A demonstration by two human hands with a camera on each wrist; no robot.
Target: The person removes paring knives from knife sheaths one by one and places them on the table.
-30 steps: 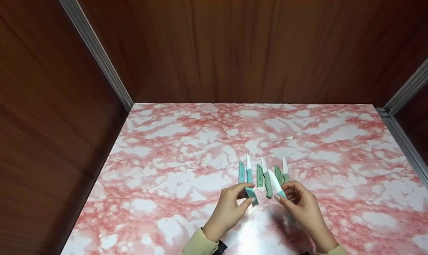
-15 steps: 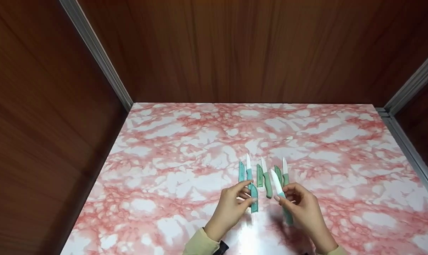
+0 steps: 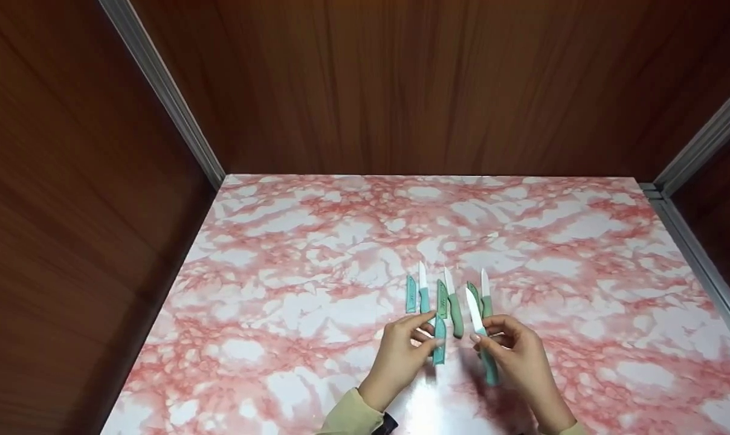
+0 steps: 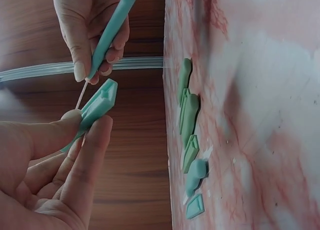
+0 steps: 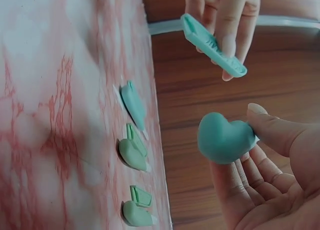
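Observation:
My left hand (image 3: 398, 347) pinches a turquoise knife sheath (image 3: 440, 353) between thumb and fingers; its open end shows in the left wrist view. In my right hand (image 3: 519, 347) is a paring knife with a turquoise handle (image 3: 490, 370) and a white blade (image 3: 474, 311) that points away from me. Thumb and fingertips grip it where blade meets handle. Sheath and knife are held side by side above the table, a small gap between them in the head view. Seen from the right wrist, the knife's handle (image 5: 225, 140) appears end-on.
Just beyond my hands lie a turquoise sheath (image 3: 411, 293), a turquoise-handled knife (image 3: 424, 296), and two green-handled knives (image 3: 456, 314) with green sheaths (image 3: 442, 296) beside them. The marbled red-and-white table (image 3: 292, 272) meets brown wood-grain panels (image 3: 389, 90) at the back and sides.
The sheath in my left hand has turned from slanted to nearly straight and shifted slightly right. The knife in my right hand has tilted more upright, its handle coming into sight.

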